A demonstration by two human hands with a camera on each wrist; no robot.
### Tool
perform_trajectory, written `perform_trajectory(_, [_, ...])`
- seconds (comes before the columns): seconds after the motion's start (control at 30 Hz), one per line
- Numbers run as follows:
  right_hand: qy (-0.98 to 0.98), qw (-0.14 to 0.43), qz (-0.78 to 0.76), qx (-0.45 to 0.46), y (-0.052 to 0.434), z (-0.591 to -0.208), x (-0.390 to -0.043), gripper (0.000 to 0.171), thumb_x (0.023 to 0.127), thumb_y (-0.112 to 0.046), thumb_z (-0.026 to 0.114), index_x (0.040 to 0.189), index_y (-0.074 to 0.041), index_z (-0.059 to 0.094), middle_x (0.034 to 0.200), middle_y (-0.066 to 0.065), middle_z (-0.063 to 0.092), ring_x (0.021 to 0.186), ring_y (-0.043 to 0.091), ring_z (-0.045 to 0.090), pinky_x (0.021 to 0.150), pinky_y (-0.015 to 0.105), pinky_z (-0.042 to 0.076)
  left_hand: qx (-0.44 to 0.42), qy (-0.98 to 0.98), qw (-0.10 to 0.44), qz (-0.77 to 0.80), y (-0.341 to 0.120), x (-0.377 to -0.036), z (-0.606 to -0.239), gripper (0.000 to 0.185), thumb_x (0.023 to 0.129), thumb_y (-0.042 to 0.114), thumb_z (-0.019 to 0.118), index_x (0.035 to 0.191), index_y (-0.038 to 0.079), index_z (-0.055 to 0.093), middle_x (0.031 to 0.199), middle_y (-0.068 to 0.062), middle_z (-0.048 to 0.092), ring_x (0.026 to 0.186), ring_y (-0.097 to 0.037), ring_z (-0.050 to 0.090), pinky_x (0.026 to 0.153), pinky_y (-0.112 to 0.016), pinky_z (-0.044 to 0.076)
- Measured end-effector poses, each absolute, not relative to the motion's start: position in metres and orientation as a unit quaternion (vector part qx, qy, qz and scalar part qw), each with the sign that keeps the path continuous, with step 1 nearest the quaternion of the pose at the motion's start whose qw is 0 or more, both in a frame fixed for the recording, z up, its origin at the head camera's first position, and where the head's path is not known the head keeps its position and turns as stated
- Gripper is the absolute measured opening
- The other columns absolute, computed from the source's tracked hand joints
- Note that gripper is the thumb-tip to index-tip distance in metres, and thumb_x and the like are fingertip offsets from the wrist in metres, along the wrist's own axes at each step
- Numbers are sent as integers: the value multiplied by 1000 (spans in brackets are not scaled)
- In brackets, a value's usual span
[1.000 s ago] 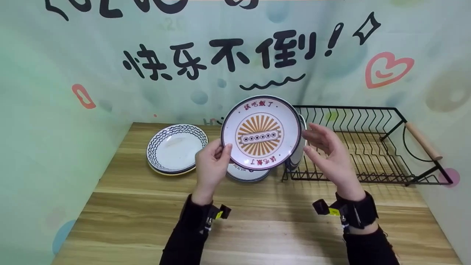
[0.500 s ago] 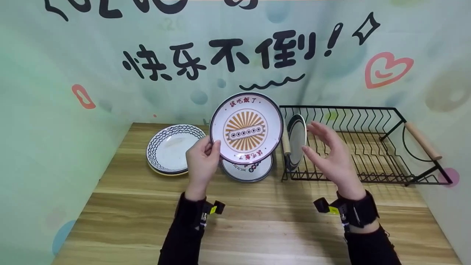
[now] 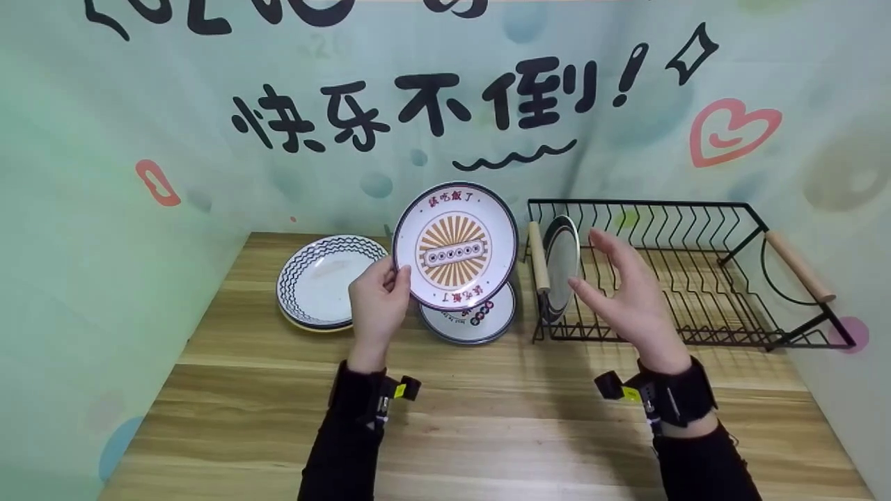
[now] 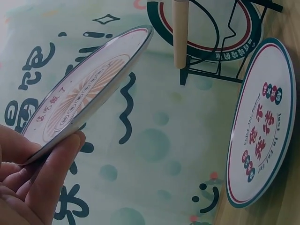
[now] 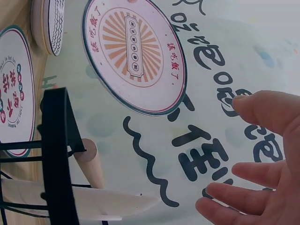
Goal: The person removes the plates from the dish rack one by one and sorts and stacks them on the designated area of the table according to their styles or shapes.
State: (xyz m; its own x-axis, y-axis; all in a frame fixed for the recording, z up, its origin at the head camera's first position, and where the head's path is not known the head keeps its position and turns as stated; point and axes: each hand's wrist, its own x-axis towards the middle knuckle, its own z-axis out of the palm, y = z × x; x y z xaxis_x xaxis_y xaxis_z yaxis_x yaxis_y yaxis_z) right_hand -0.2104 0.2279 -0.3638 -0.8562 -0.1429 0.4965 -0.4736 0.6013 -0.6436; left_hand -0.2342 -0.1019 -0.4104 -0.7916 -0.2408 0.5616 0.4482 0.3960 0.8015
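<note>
My left hand (image 3: 378, 306) pinches the left rim of a white plate (image 3: 456, 243) with an orange sunburst in its middle and red lettering. The plate is held up and tilted toward me, above a second plate (image 3: 473, 325) with red and dark print that lies on the table. Thumb on the front and fingers behind the rim show in the left wrist view. My right hand (image 3: 630, 299) is held with thumb and fingers spread, touching nothing that I can see. Just left of it, a dark-rimmed plate (image 3: 562, 268) stands on edge at the left end of the black dish rack (image 3: 668, 342).
At the left of the wooden table (image 3: 264, 403) sits a patterned-rim dish (image 3: 330, 282) on top of a yellowish-edged one. The rack has wooden handles, a left one (image 3: 538, 257) and a right one (image 3: 800, 268). A printed cloth (image 3: 390, 49) hangs behind.
My left hand has carried the sunburst plate leftward, away from my right hand and the rack. That uncovers the plate standing in the rack. The right hand has hardly moved, its fingers a little wider apart.
</note>
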Motion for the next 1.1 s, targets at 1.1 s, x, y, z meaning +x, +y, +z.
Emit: perform_trajectory(1.1, [-894, 166, 393, 138, 236, -374, -225, 78, 88, -20, 76, 149, 3, 33, 148, 23, 42, 135, 39, 39, 113, 56, 28, -12, -830, 223, -511, -109, -258, -439, 7, 88, 2, 66, 86, -3, 71, 70, -7, 66, 57, -15, 56, 50, -22, 45])
